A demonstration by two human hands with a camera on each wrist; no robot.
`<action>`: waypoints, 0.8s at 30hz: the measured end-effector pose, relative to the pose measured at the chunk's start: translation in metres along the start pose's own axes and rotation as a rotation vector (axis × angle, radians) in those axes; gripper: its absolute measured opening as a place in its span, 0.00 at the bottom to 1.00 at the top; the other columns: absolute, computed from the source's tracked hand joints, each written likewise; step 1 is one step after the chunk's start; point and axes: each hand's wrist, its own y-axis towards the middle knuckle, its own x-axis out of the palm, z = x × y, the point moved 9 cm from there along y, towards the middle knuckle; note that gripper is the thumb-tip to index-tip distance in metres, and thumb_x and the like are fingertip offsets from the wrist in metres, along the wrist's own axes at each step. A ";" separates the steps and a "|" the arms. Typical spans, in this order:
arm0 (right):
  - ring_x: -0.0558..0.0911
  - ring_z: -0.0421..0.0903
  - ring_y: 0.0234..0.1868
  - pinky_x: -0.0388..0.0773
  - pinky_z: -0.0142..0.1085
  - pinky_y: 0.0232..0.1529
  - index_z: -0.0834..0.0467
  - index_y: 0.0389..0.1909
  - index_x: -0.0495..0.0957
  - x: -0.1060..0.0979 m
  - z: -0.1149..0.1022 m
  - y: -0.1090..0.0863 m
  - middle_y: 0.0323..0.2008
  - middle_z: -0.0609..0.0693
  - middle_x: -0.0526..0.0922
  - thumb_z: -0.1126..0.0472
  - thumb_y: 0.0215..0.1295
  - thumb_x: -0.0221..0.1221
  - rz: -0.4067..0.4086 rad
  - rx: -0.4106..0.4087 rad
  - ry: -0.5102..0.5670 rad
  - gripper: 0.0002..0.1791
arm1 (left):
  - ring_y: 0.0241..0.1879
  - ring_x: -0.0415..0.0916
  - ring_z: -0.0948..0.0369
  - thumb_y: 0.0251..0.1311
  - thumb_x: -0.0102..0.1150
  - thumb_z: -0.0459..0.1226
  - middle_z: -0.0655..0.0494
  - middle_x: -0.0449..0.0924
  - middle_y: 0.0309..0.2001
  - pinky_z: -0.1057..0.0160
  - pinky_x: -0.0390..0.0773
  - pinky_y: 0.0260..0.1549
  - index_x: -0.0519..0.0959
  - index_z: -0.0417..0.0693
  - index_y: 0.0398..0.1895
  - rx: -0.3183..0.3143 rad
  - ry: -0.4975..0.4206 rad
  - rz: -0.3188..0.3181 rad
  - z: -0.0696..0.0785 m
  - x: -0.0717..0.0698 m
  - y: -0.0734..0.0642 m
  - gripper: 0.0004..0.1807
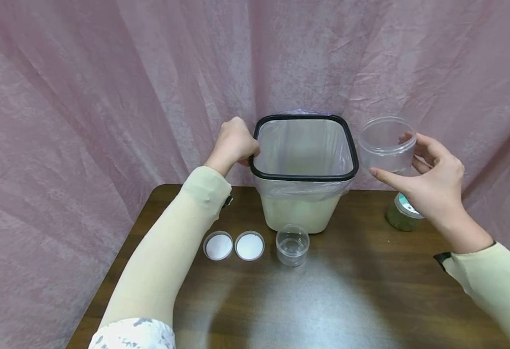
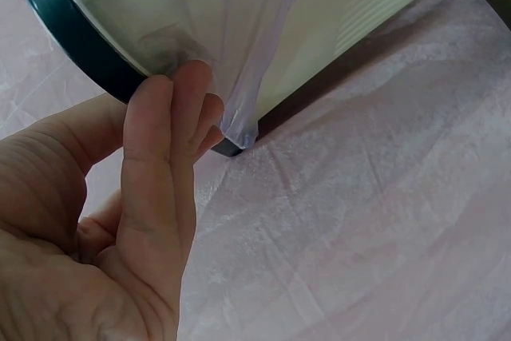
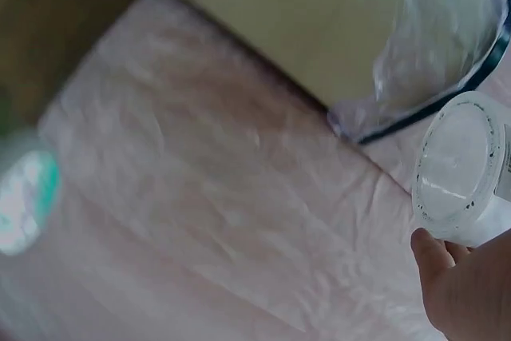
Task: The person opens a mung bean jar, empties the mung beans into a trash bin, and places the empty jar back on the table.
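Observation:
My left hand grips the black rim at the left side of a cream trash bin, which has a thin see-through liner. In the left wrist view its fingers lie along the outside, against the liner bag. Beyond the bin's right side, my right hand holds a clear plastic jar above the table, thumb on the near side and fingers round the far side. The jar is upright, lidless, and looks see-through. Its round base shows in the right wrist view.
Another clear jar stands in front of the bin. To its left lie two round white-centred lids. A jar with green contents and a labelled lid sits at the right. A pink curtain hangs behind the brown wooden table.

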 end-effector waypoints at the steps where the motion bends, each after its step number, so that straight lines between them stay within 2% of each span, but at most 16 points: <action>1: 0.80 0.32 0.45 0.73 0.18 0.49 0.55 0.54 0.76 -0.001 0.003 -0.006 0.46 0.42 0.81 0.70 0.30 0.76 -0.009 0.021 0.036 0.40 | 0.13 0.80 0.59 0.39 0.61 0.30 0.45 0.80 0.23 0.66 0.80 0.17 0.77 0.41 0.25 0.000 0.001 0.002 0.000 0.000 0.000 0.06; 7: 0.81 0.32 0.46 0.74 0.18 0.46 0.60 0.54 0.75 -0.001 0.023 -0.042 0.47 0.43 0.83 0.74 0.31 0.74 -0.039 0.063 0.082 0.40 | 0.12 0.80 0.60 0.39 0.62 0.31 0.44 0.81 0.26 0.66 0.80 0.18 0.77 0.41 0.27 -0.011 0.008 0.000 -0.002 0.001 0.000 0.08; 10: 0.80 0.32 0.44 0.73 0.18 0.46 0.60 0.55 0.75 0.003 0.031 -0.057 0.47 0.44 0.83 0.76 0.31 0.74 -0.052 0.052 0.084 0.41 | 0.12 0.79 0.60 0.39 0.62 0.31 0.43 0.81 0.27 0.66 0.80 0.18 0.76 0.40 0.28 -0.009 0.011 0.004 -0.002 0.001 0.001 0.09; 15: 0.79 0.37 0.44 0.71 0.21 0.48 0.62 0.56 0.74 0.014 0.044 -0.076 0.50 0.52 0.82 0.78 0.28 0.73 -0.097 0.025 0.112 0.43 | 0.12 0.79 0.60 0.38 0.62 0.31 0.41 0.81 0.29 0.66 0.80 0.16 0.76 0.40 0.29 -0.024 0.000 0.007 -0.003 0.002 0.002 0.11; 18: 0.78 0.37 0.45 0.71 0.20 0.48 0.62 0.56 0.74 0.023 0.056 -0.088 0.52 0.57 0.80 0.77 0.29 0.74 -0.129 0.047 0.092 0.43 | 0.12 0.80 0.60 0.38 0.62 0.31 0.40 0.81 0.31 0.66 0.80 0.16 0.75 0.40 0.30 -0.026 -0.005 0.001 -0.004 0.002 0.003 0.11; 24: 0.79 0.35 0.45 0.71 0.19 0.44 0.57 0.56 0.74 0.040 0.083 -0.107 0.50 0.56 0.81 0.68 0.28 0.78 -0.188 0.075 -0.003 0.44 | 0.12 0.79 0.59 0.38 0.62 0.31 0.39 0.80 0.32 0.64 0.81 0.18 0.75 0.40 0.30 -0.022 -0.019 0.007 -0.005 0.002 0.003 0.12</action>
